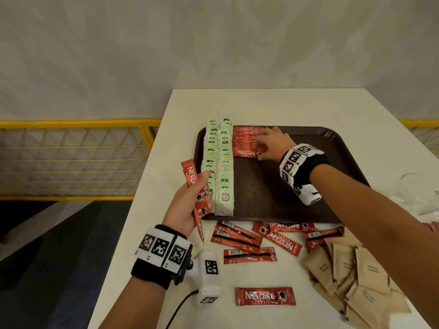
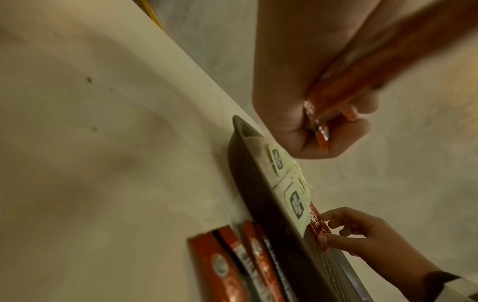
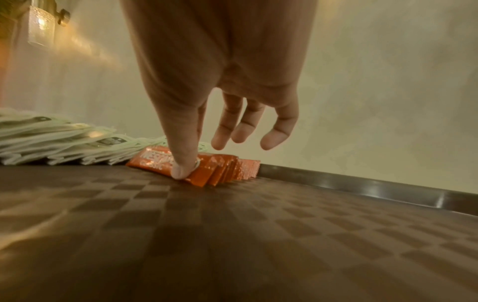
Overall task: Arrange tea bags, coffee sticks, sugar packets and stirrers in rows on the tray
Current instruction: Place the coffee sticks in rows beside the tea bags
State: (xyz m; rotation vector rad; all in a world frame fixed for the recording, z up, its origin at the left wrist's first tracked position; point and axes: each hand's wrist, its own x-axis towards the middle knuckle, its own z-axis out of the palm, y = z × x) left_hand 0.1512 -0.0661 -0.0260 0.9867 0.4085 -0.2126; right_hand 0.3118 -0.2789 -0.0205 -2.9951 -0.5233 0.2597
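A dark brown tray (image 1: 285,186) holds two columns of green tea bags (image 1: 218,162) along its left side. Beside them, at the far end, lies an overlapping row of red coffee sticks (image 1: 244,141). My right hand (image 1: 257,151) is on the nearest stick of that row; thumb and forefinger pinch its right end while the other fingers are lifted (image 3: 269,141). My left hand (image 1: 204,191) hovers at the tray's left edge and grips a small bundle of coffee sticks (image 1: 191,176). In the left wrist view, that bundle (image 2: 362,81) sits in its curled fingers. I see no stirrers.
Several loose coffee sticks (image 1: 249,238) lie on the white table in front of the tray, one apart (image 1: 265,296) nearer to me. A heap of brown sugar packets (image 1: 351,269) lies front right. Something clear (image 1: 418,191) stands right of the tray. A yellow railing (image 1: 71,157) runs left of the table.
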